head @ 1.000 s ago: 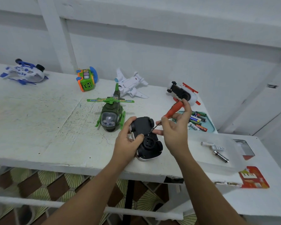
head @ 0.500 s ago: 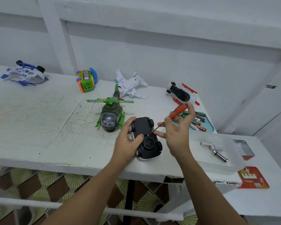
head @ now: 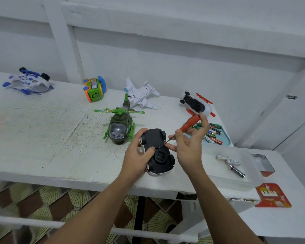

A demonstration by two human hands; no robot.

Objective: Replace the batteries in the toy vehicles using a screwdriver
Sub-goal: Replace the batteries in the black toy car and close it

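Note:
A black toy car [head: 157,152] lies upside down near the table's front edge, its underside up. My left hand [head: 136,155] grips its left side, thumb on the underside. My right hand [head: 190,145] holds a red-handled screwdriver [head: 189,124] slanted down to the left, its tip on the car's underside near the middle. A teal tray [head: 226,140] of loose batteries sits behind my right hand. Three batteries [head: 231,164] lie in a clear plastic tray [head: 218,175] to the right.
Other toys stand on the white table [head: 42,138]: a green helicopter [head: 119,125] just left of the car, a white plane [head: 141,95], a white-and-red vehicle [head: 195,104] upside down, a green-orange toy [head: 93,89], a blue-white craft [head: 27,81]. A red card [head: 273,195] lies at the right.
The screwdriver handle has shifted slightly as my right fingers work it. The car and my left hand have stayed in place.

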